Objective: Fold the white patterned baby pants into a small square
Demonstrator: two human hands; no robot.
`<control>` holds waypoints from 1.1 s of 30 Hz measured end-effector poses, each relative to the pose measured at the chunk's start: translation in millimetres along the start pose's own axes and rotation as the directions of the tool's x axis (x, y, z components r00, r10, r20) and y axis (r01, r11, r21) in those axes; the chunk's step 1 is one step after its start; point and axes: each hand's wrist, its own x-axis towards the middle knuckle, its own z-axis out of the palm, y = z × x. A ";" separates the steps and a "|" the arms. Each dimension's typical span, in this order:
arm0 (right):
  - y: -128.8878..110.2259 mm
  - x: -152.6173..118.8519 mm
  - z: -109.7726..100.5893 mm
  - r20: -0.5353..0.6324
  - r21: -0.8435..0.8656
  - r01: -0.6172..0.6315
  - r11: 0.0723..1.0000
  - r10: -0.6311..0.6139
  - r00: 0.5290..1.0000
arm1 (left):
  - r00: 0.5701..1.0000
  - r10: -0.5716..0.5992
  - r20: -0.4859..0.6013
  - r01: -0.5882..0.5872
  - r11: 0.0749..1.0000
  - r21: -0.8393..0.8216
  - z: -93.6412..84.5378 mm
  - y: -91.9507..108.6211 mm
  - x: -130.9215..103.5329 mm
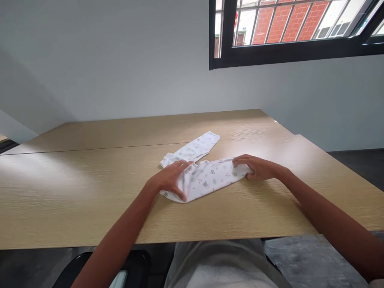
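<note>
A small white garment with a scattered print (pixel 211 176) lies on the wooden table in front of me, one long part angled toward me and another printed part (pixel 198 147) stretching away behind it. My left hand (pixel 174 180) rests on the near part's left end, thumb and fingers spread apart over the cloth. At the right end of that part, my right hand (pixel 250 166) has its fingers and thumb closed on the edge of the fabric.
The light wood table (pixel 90 200) has a seam across its far side. Behind it stands a grey wall (pixel 135 60) with a dark-framed barred window (pixel 270 54) at upper right. A black chair (pixel 138 264) is below the near edge.
</note>
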 end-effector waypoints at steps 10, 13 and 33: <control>-27.4 -10.9 -2.4 -0.021 -0.003 0.053 0.999 -0.053 0.998 | 0.970 -0.153 -0.191 0.194 0.956 0.221 4.3 32.9 5.2; -21.7 5.2 0.0 -0.092 -0.040 0.009 0.999 -0.013 0.996 | 0.965 -0.187 -0.183 0.224 0.952 0.210 16.4 32.9 10.9; 8.5 15.0 14.6 -0.140 -0.357 -0.112 0.927 0.065 0.988 | 0.973 0.037 -0.228 -0.058 0.995 -0.086 7.9 -1.8 11.6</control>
